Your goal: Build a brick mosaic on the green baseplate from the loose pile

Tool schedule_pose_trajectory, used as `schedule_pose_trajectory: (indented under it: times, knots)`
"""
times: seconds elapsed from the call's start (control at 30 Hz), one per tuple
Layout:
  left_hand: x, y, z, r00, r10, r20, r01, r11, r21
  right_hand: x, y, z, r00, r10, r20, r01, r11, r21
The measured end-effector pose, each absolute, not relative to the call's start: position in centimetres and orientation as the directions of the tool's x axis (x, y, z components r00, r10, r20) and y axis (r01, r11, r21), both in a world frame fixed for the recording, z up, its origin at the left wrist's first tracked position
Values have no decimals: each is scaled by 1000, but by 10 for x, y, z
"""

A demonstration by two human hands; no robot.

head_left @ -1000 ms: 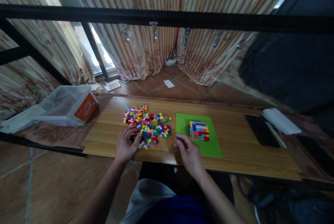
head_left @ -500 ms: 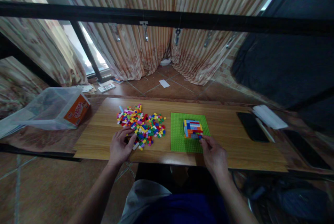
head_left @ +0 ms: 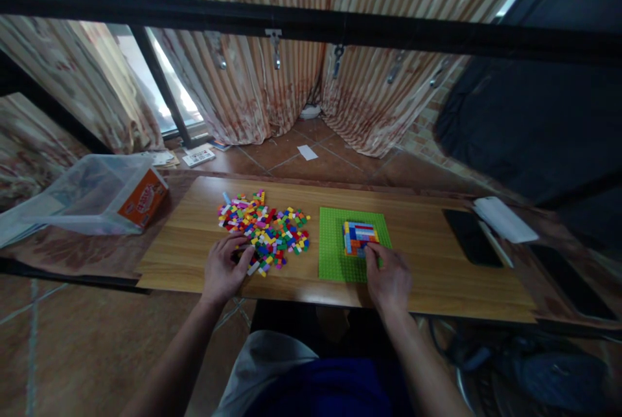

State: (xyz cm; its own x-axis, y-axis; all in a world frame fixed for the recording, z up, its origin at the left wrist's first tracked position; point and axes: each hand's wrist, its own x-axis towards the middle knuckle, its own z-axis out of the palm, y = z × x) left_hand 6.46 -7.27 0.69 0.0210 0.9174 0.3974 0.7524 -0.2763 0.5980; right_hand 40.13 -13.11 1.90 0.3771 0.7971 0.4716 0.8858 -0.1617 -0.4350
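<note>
A heap of small multicoloured building bricks point(head_left: 279, 232) lies on the wooden tabletop. My left hand point(head_left: 227, 267) rests at its near left edge, thumb and fingers apart around loose bricks, gripping none that I can see. To the right, a green baseplate point(head_left: 333, 261) carries a low rectangular block of bricks point(head_left: 358, 236) in blue, orange, yellow, red and white. My right hand point(head_left: 390, 276) is over the near right part of the plate. Its thumb and forefinger are pinched at the block's near right corner, on a small dark brick that the fingertips mostly cover.
A clear plastic bin point(head_left: 97, 193) with an orange label stands at the left. On the right lie a black phone-like slab point(head_left: 471, 237), a white object point(head_left: 505, 219) and another dark slab point(head_left: 573, 280). A black bar point(head_left: 311, 19) crosses in front of the curtains.
My right hand has shifted slightly left and away from me, its fingertips now further over the block's near right corner. My left hand keeps its place by the heap. The camera view has tilted slightly.
</note>
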Motion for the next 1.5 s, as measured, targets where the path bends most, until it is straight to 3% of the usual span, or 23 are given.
schedule_pose_trajectory:
  times: [0.2, 0.7, 0.9, 1.03, 1.1, 1.17, 1.23, 1.3, 1.4, 1.5]
  knots:
    - [65, -74, 8, 22, 917, 398, 757, -276, 592, 400, -131, 16, 344, 781, 521, 915, -153, -374]
    - [67, -74, 8, 17, 911, 411, 743, -287, 604, 402, -132, 2, 292, 755, 587, 930, -80, -360]
    - [67, -75, 10, 12, 921, 390, 743, -269, 612, 403, -132, 3, 370, 766, 527, 861, -69, -504]
    - [67, -75, 10, 13, 921, 390, 747, -268, 608, 410, -135, 7, 568, 744, 352, 625, -111, -772]
    - [66, -75, 10, 17, 919, 394, 749, -273, 604, 419, -135, 9, 696, 688, 206, 372, -100, -923]
    - [66, -74, 10, 23, 921, 388, 750, -273, 603, 430, -135, 8, 771, 636, 23, 46, -19, -999]
    - [66, -74, 10, 23, 926, 377, 750, -265, 606, 443, -135, 8, 754, 640, -149, -235, 51, -971]
    - [66, -74, 10, 19, 929, 369, 753, -256, 606, 454, -135, 7, 680, 684, -264, -402, 47, -914]
    - [66, -73, 10, 19, 927, 374, 759, -257, 599, 460, -137, 4, 588, 736, -336, -494, -1, -869]
    - [66, -73, 10, 37, 926, 375, 763, -269, 588, 456, -136, 1, 584, 746, -319, -458, -21, -889]
